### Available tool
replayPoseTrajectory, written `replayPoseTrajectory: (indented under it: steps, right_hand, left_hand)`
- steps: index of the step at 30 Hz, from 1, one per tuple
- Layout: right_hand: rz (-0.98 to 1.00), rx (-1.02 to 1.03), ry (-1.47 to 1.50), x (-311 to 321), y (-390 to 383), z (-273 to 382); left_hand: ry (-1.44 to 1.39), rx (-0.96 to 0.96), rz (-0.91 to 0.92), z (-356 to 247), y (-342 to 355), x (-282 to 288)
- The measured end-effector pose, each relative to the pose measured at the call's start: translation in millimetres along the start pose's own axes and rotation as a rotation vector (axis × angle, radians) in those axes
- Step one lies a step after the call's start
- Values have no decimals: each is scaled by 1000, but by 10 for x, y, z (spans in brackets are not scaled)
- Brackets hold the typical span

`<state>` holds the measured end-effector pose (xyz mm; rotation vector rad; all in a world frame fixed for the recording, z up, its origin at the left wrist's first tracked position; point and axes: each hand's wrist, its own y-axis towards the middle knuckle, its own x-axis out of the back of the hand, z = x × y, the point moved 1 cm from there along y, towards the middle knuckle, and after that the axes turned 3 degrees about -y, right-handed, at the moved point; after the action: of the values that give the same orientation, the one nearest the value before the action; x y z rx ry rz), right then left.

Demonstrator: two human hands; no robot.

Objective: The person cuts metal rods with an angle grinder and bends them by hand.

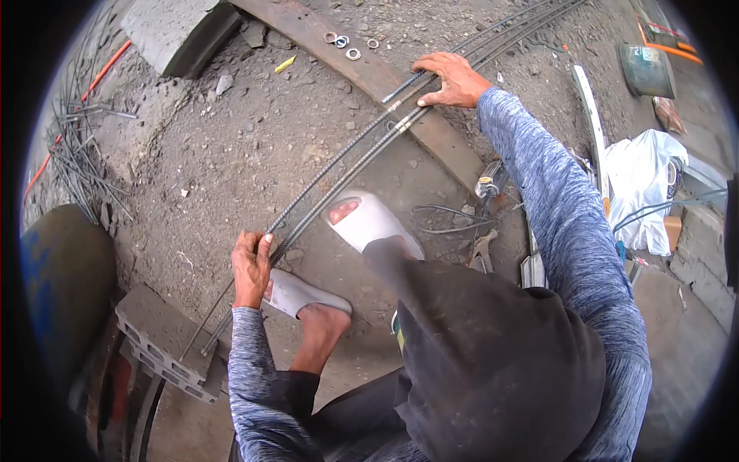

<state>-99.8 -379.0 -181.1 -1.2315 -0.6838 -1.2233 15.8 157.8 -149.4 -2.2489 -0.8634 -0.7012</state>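
Several long steel rebars (339, 182) run diagonally from the lower left to the far right, past my sandalled feet. My left hand (251, 266) is closed around them near their lower end, its thumb on top. Farther up, my right hand (454, 80) grips the bars over a wooden plank (439, 142), thumb on the near side and fingers on the far side. Between the hands the bars lie in two close lines with a narrow gap. Light marks and a small wire loop show on them just below my right hand.
Several metal rings (353, 54) lie on the plank. Grey hollow blocks (158, 327) sit at the lower left, beneath the rebar ends. Thin rods (77, 146) are heaped at the far left. A corded tool (490, 181), a white sack (637, 181) and a bucket (647, 71) are at right.
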Motion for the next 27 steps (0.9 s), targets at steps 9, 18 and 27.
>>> replayPoseTrajectory:
  steps: [9,18,27]
  right_hand:
    - [-14,16,196,38,14,-75]
    - [210,-32,-59,24,306,34]
    - [264,-50,-43,-24,316,-13]
  left_hand:
    - [-176,192,256,-101,-14,181]
    - [-179,341,416,-164,111,330]
    - [313,24,65,-2505,17,1056]
